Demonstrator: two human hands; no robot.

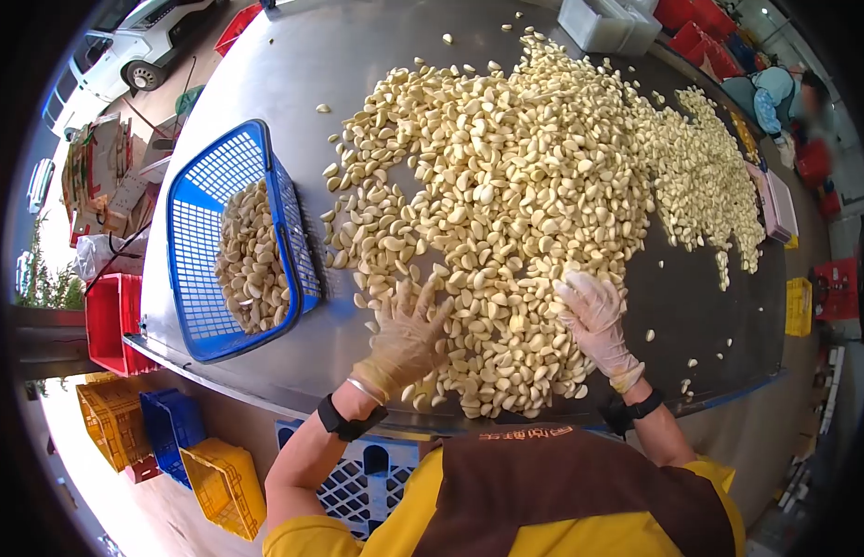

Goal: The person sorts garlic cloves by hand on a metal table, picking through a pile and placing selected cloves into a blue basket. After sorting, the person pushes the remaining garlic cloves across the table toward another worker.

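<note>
My left hand (406,336) lies flat on the near edge of the garlic cloves (506,195), fingers spread wide and holding nothing; my right hand (594,320) rests on the same heap at the lower centre-right of the frame, fingers open and a little curled, also holding nothing. Both hands wear thin gloves; the cloves lie directly ahead of and under my fingers, and the heap stretches from the lower centre to the upper right across the steel desk (292,65). The blue basket (201,223) stands at the left of the frame, partly filled with cloves, its long side running away from me; my left hand is clearly nearer to it, with bare desk between.
</note>
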